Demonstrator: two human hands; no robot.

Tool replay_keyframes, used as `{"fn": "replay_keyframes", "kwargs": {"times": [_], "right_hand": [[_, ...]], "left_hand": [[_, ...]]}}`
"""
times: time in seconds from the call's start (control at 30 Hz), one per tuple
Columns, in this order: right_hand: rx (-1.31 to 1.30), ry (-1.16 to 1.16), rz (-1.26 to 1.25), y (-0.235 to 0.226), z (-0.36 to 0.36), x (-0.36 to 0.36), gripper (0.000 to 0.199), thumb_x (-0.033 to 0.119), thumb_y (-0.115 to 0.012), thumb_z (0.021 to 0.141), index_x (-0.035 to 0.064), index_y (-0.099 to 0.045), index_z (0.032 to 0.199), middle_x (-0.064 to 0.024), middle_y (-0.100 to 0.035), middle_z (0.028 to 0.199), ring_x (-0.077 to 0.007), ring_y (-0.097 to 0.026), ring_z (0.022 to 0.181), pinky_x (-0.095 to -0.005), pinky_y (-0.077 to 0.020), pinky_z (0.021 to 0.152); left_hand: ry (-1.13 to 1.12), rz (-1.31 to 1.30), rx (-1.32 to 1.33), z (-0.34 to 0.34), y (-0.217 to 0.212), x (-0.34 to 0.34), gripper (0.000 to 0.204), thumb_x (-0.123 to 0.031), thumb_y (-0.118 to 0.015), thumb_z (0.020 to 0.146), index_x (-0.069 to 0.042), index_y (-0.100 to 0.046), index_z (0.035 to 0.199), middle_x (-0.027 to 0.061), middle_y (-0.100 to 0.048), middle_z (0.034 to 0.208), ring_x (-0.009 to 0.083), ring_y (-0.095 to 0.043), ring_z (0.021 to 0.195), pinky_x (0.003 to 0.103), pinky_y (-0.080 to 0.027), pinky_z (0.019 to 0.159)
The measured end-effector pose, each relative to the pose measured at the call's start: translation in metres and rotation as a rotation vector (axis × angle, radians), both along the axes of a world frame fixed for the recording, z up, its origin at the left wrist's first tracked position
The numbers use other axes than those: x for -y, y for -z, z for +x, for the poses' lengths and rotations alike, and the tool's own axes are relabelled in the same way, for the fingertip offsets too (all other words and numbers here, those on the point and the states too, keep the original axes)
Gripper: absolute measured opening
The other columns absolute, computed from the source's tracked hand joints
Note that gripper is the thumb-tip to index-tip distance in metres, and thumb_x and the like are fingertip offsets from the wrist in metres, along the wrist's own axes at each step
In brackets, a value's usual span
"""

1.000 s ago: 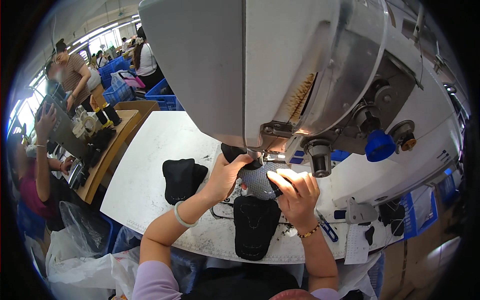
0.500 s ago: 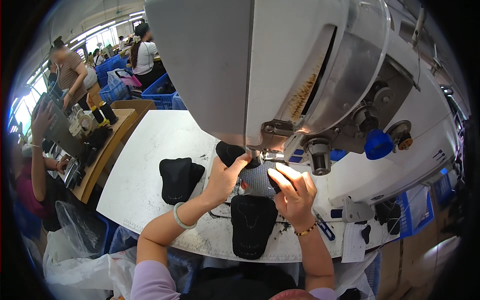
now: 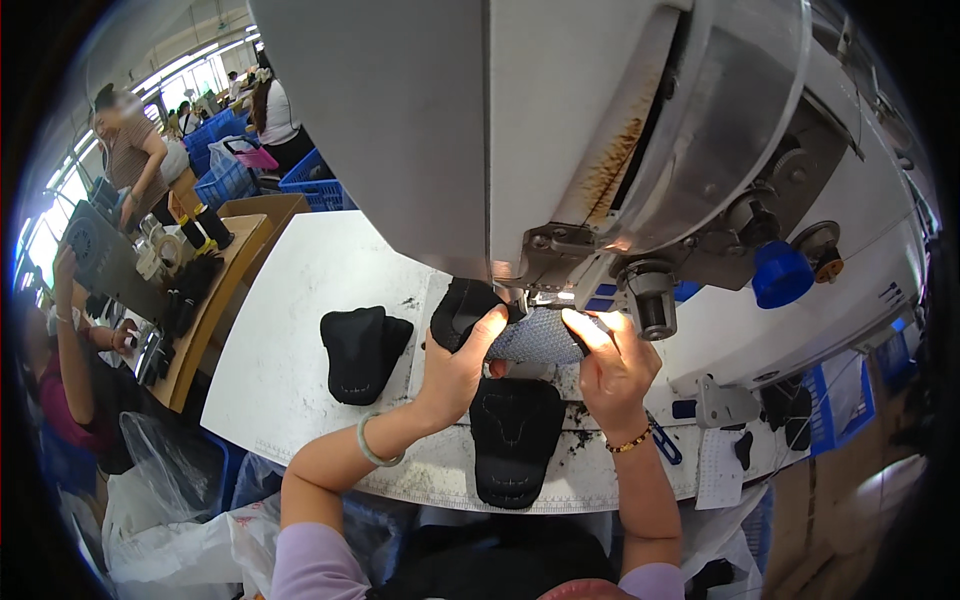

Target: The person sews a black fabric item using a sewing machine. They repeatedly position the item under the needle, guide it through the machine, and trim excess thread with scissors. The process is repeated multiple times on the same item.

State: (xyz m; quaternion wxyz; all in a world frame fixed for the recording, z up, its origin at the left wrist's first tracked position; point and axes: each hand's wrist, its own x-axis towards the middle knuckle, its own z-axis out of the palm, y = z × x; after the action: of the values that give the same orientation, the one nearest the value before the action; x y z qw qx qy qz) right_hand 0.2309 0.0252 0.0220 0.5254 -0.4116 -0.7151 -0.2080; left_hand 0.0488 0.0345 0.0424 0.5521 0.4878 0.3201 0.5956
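Observation:
Both hands are closed on a black padded fabric piece with a grey mesh face, which lies under the needle area of a large white sewing machine. My left hand pinches the black left part, its thumb on top close to the presser foot. My right hand grips the right edge between thumb and fingers. Just in front of the hands, a black shaped piece with pale stitching lies flat on the white table. More such black pieces overlap to the left.
Blue-handled thread snips lie right of my right wrist, near a white paper sheet. Dark lint dots the table. A blue knob juts from the machine. At left, a co-worker sits at another sewing machine; blue baskets stand behind.
The view has shifted slightly. My right hand has moved a little to the right, and the fabric piece now sits more spread between my hands. The left co-worker's raised hand is lower.

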Motion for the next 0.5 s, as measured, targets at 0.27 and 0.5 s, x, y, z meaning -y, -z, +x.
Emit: {"fn": "replay_keyframes", "kwargs": {"times": [0.27, 0.5], "right_hand": [[-0.277, -0.134, -0.128, 0.003, -0.001, -0.011, 0.038, -0.018, -0.05, 0.066, 0.0017, -0.068, 0.094, -0.0093, -0.06, 0.07, -0.0159, -0.052, 0.056, -0.026, -0.0397, 0.052], [-0.362, -0.133, -0.226, 0.005, -0.001, -0.017, 0.019, -0.015, -0.054, 0.068, -0.0069, -0.059, 0.084, -0.0173, -0.066, 0.092, -0.0282, -0.063, 0.07, -0.0299, -0.0503, 0.064]], "left_hand": [[-0.077, -0.028, -0.087, 0.007, 0.003, 0.008, 0.02, -0.022, -0.06, 0.088, -0.002, -0.062, 0.091, 0.0033, -0.059, 0.075, 0.0086, -0.053, 0.054, 0.022, -0.045, 0.047], [-0.035, -0.081, -0.062, 0.001, 0.014, 0.011, 0.025, -0.026, -0.061, 0.088, -0.001, -0.062, 0.091, 0.0043, -0.06, 0.072, 0.0103, -0.054, 0.056, 0.024, -0.044, 0.052]]}}
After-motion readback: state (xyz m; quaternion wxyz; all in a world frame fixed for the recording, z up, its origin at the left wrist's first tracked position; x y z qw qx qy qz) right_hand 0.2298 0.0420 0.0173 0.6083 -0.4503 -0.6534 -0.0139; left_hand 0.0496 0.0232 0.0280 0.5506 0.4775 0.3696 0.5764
